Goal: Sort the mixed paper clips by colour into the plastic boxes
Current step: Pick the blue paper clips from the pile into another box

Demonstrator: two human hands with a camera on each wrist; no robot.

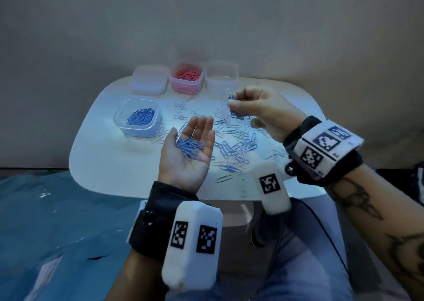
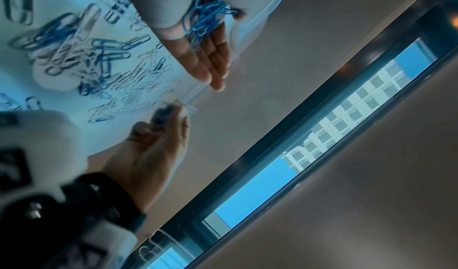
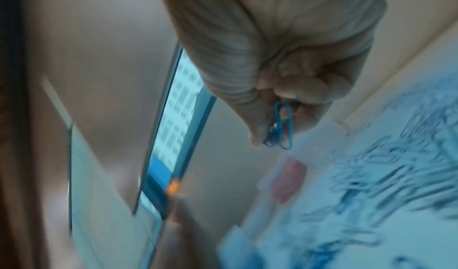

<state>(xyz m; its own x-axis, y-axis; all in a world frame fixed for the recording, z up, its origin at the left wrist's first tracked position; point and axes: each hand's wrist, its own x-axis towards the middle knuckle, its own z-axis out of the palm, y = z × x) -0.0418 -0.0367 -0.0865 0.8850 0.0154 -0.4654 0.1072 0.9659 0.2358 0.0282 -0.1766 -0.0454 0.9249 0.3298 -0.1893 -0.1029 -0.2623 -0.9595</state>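
My left hand (image 1: 188, 149) lies palm up over the white table (image 1: 110, 163), fingers nearly straight, cradling a heap of blue paper clips (image 1: 190, 147); the same heap (image 2: 205, 18) shows in the left wrist view. My right hand (image 1: 250, 105) hovers above the scattered blue and white clips (image 1: 234, 138), thumb and fingers pinching a few blue clips (image 3: 281, 126). A clear box (image 1: 137, 117) at the left holds blue clips. At the back stand a box of pink clips (image 1: 186, 78), a seemingly empty box (image 1: 221, 77) and a closed box (image 1: 149, 79).
The small rounded table ends close to my knees (image 1: 298, 255). A teal cloth (image 1: 57, 220) covers the floor at the left. A few loose clips (image 1: 224, 178) lie near the table's front edge. A beige wall stands behind the boxes.
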